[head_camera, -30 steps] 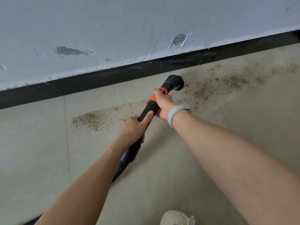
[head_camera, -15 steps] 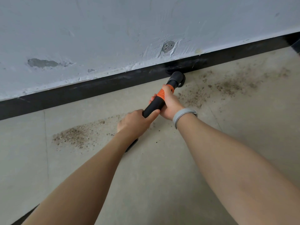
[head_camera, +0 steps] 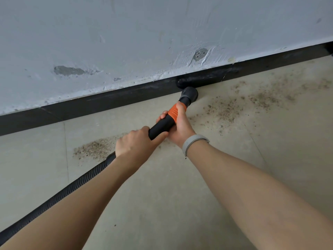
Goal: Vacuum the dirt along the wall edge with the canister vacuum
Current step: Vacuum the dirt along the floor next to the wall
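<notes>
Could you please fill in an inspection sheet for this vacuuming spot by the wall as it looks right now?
Surface: beige tiled floor, marked with grout lines.
Job's things: black vacuum wand with orange collar; round nozzle against the black baseboard; dirt patch left, dirt scatter right.
Clutter: nothing seen.
Grippers: left hand grips the wand's rear; right hand, grey wristband, grips near the collar.
Cables: ribbed black hose trails to the lower left.
Surroundings: grey wall with patched spots.

The nozzle (head_camera: pixel 189 95) has moved forward to just beside the black baseboard (head_camera: pixel 108 101).
</notes>
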